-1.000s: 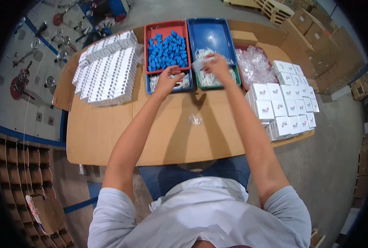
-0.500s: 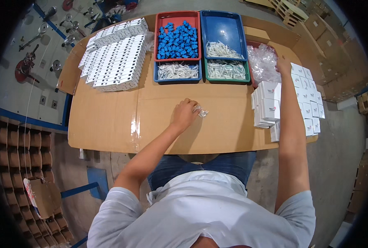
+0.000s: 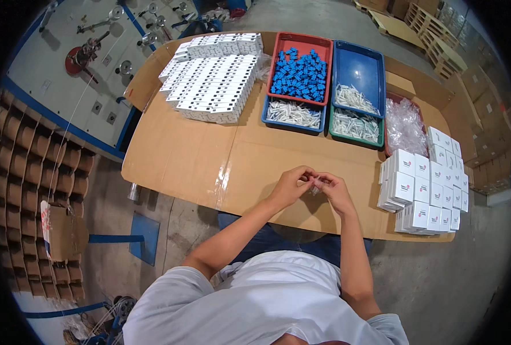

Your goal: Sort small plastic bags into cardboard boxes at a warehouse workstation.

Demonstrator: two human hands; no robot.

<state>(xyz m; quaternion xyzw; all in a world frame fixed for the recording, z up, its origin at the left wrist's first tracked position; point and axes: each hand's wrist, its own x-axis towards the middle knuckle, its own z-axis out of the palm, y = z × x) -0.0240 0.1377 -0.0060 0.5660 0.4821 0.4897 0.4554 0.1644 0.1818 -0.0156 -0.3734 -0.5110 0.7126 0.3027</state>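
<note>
We have both hands together over the near middle of the cardboard-covered table (image 3: 198, 155): our left hand (image 3: 291, 185) and our right hand (image 3: 334, 190) meet fingertip to fingertip, each pinching a small clear plastic bag (image 3: 314, 183) that sits between them, just above the cardboard; what lies inside the bag is too small to tell. At three o'clock from the hands, near but apart, stands a block of small white boxes (image 3: 425, 184), stacked in rows along the table's right edge. At twelve o'clock, well apart, a blue tray (image 3: 292, 112) and a green tray (image 3: 356, 125) each hold small white pieces. Beyond them sit a red tray (image 3: 302, 72) full of blue parts and a second blue tray (image 3: 359, 73) with more white pieces at its near end. At one o'clock a heap of clear plastic bags (image 3: 406, 123) lies between the trays and the boxes. At eleven o'clock, well apart, flat white cartons (image 3: 212, 86) lie in overlapping rows. Bare cardboard lies between the hands and the trays, so nothing stands in the way there.
</note>
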